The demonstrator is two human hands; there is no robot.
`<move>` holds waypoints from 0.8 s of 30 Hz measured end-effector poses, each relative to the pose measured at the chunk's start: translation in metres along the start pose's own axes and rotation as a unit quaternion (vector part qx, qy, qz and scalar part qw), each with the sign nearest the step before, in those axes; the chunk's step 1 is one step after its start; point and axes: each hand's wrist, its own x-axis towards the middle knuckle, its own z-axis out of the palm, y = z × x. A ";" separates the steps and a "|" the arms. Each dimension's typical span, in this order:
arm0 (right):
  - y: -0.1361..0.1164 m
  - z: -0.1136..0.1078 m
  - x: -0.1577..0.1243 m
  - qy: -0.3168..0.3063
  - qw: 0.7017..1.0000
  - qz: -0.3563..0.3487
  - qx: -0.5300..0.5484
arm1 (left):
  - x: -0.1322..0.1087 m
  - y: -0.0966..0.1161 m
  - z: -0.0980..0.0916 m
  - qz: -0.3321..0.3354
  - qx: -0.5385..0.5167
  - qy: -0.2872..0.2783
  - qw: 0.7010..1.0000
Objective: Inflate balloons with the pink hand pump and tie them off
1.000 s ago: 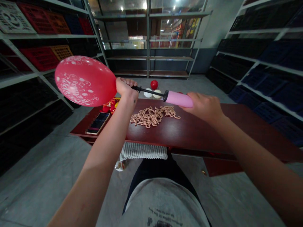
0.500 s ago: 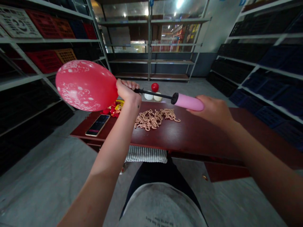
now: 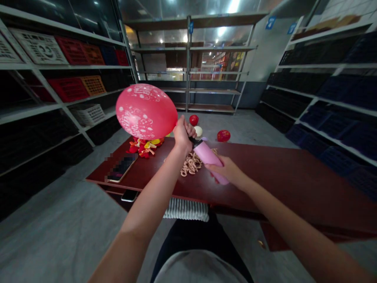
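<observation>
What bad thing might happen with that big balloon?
The balloon looks very full, so more air from the pump might pop it. The left hand pinches its neck on the nozzle; if that slips, it may fly off. The phone lies near the table edge and might get knocked.

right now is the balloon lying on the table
No, the left hand holds the balloon by its neck, up in the air above the table.

One big printed balloon [image 3: 146, 111] and one pink pump [image 3: 210, 161] are up over the table [image 3: 279, 173]. Past its far edge lie three small balloons [image 3: 198, 131], two red and one cream. Two phones show: an upper phone [image 3: 120, 168] at the left edge, a lower phone [image 3: 129, 195] just under it. The beige loops [image 3: 191, 164] seem dozens, too blurred to count.
</observation>
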 end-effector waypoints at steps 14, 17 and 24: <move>-0.012 0.048 -0.007 -0.182 0.781 0.145 0.580 | 0.060 -0.001 -0.054 -0.239 0.008 0.090 0.967; -0.014 0.035 -0.021 -0.208 0.763 0.150 0.594 | 0.074 0.004 -0.055 -0.217 -0.002 0.115 0.969; -0.019 0.028 -0.072 -0.199 0.751 0.158 0.609 | 0.098 0.024 -0.060 -0.173 -0.031 0.159 0.971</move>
